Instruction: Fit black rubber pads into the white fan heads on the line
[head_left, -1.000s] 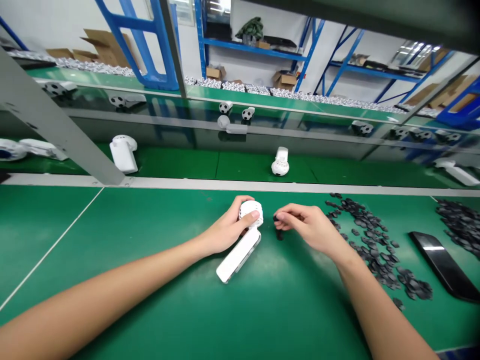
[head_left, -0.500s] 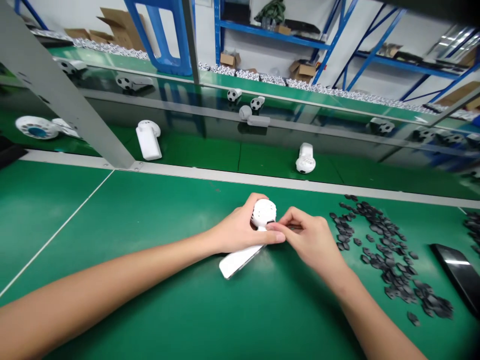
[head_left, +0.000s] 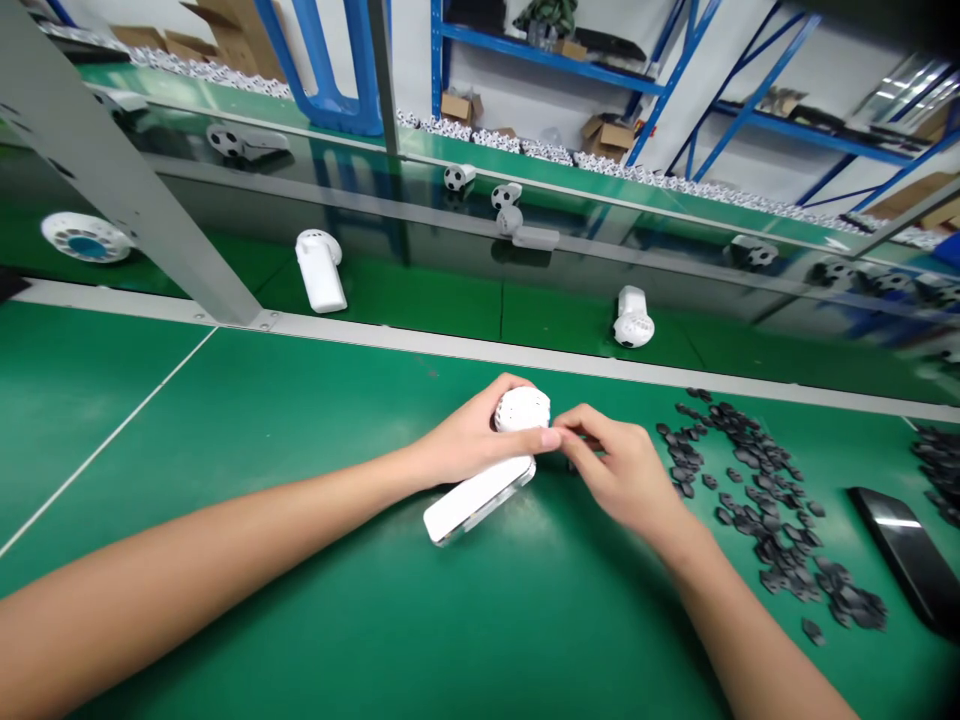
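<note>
Qty 2 bare hands, both at centre of a green antistatic work mat [head_left: 225,420]. Main item: white plastic handheld unit w/ round perforated head & flat oblong body [head_left: 480,497], qty 1, mid-mat, long axis running lower left (body end) to upper right (head), head pointing away from wearer. L hand [head_left: 474,436]: fingers curled round the head, thumb laid across it, gripping firmly. R hand [head_left: 619,472]: thumb & index pressed together in a pinch just beside the head, fingertips nearly touching L thumb; anything pinched too small to tell. To R: loose black flat pieces [head_left: 765,490], dozens, not countable, plus 2nd heap of black pieces [head_left: 937,460] at far R edge. Glossy black slab [head_left: 896,550], qty 1, between the heaps. Beyond mat: green belt [head_left: 390,305] w/ 2 white units [head_left: 319,270] [head_left: 632,320] & 1 round white disc w/ blue centre [head_left: 86,236]. Grey steel post [head_left: 127,170], qty 1. Background: blue steel racks [head_left: 547,58], cardboard boxes [head_left: 606,135].
</note>
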